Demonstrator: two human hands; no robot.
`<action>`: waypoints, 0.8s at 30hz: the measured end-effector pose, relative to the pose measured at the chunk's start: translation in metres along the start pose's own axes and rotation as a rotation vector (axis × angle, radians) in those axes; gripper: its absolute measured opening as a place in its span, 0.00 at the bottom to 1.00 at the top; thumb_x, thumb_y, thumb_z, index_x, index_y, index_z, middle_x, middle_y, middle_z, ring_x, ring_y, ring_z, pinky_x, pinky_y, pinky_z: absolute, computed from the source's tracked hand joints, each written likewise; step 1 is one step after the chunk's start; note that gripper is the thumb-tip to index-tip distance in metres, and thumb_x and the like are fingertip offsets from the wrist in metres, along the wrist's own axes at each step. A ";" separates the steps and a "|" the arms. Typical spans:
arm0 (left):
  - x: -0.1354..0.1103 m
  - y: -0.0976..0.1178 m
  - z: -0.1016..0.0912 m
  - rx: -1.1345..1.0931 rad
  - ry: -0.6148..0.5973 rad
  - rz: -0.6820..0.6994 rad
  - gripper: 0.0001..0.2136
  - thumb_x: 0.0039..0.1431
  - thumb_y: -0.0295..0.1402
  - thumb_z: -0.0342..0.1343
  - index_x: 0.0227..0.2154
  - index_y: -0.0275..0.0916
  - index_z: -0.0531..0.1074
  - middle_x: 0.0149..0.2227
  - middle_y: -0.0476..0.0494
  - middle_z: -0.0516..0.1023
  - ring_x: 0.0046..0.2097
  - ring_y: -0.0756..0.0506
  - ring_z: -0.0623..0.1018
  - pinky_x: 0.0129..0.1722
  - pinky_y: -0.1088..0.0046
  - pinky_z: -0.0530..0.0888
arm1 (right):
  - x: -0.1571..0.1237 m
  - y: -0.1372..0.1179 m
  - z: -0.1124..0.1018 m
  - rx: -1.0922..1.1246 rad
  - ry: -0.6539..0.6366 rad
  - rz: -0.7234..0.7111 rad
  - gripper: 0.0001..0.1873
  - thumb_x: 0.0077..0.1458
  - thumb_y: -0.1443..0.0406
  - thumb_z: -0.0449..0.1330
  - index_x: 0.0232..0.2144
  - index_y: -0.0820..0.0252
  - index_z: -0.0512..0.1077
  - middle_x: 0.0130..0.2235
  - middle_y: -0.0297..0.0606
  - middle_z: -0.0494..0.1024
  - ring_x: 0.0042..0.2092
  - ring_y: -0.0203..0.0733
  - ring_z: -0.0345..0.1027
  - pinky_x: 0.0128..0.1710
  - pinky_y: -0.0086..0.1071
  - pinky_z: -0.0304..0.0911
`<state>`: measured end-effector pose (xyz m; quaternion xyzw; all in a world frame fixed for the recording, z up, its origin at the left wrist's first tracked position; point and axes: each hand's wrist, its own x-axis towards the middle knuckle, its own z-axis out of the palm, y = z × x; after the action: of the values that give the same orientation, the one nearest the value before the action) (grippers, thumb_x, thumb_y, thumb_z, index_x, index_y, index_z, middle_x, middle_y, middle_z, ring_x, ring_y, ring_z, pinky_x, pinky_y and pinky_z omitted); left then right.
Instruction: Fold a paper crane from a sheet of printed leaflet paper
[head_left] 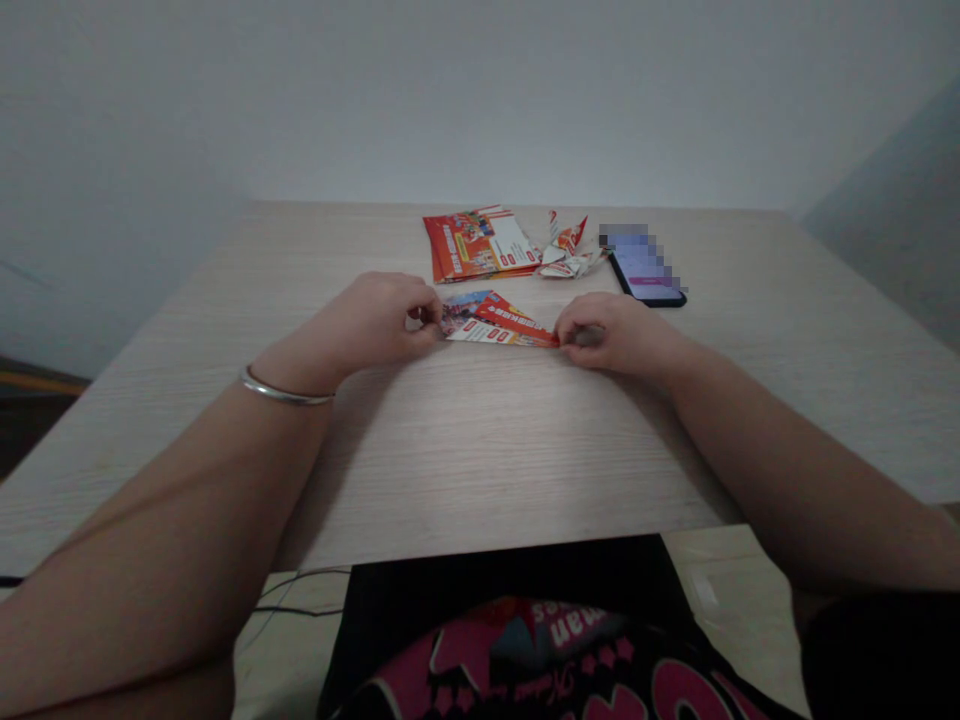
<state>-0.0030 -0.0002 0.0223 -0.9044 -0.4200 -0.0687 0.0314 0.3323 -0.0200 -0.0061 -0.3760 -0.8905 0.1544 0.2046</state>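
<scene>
Folded leaflet (501,322), one: left hand (390,315) and right hand (626,332) pinch opposite ends, exact contact partly hidden; uneven pull could skew it.

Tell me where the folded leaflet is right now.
In the head view, the folded leaflet is near the centre, with the left hand at one end and the right hand at the other, nearer than the leaflet stack.
</scene>
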 end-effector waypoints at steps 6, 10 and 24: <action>0.001 0.010 0.015 -0.168 0.115 0.186 0.18 0.70 0.39 0.51 0.54 0.39 0.79 0.60 0.34 0.79 0.62 0.38 0.77 0.64 0.56 0.71 | 0.004 0.003 -0.001 -0.015 -0.032 -0.086 0.05 0.56 0.65 0.64 0.32 0.50 0.81 0.43 0.36 0.86 0.47 0.47 0.78 0.54 0.46 0.69; 0.000 0.018 0.020 -0.098 -0.010 0.178 0.22 0.72 0.42 0.52 0.63 0.39 0.74 0.70 0.33 0.70 0.69 0.36 0.71 0.69 0.54 0.66 | 0.005 0.005 0.000 -0.137 0.052 -0.005 0.08 0.58 0.67 0.64 0.35 0.51 0.83 0.46 0.40 0.86 0.49 0.52 0.78 0.55 0.51 0.70; -0.004 0.062 0.001 0.169 -0.039 -0.058 0.26 0.74 0.51 0.48 0.62 0.40 0.75 0.57 0.34 0.80 0.58 0.32 0.76 0.55 0.57 0.69 | 0.017 -0.050 0.017 -0.268 -0.001 0.020 0.13 0.65 0.62 0.62 0.47 0.61 0.82 0.50 0.50 0.84 0.52 0.55 0.76 0.57 0.50 0.68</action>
<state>0.0423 -0.0428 0.0209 -0.8870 -0.4510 -0.0164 0.0975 0.2836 -0.0432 0.0047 -0.4089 -0.8993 0.0364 0.1507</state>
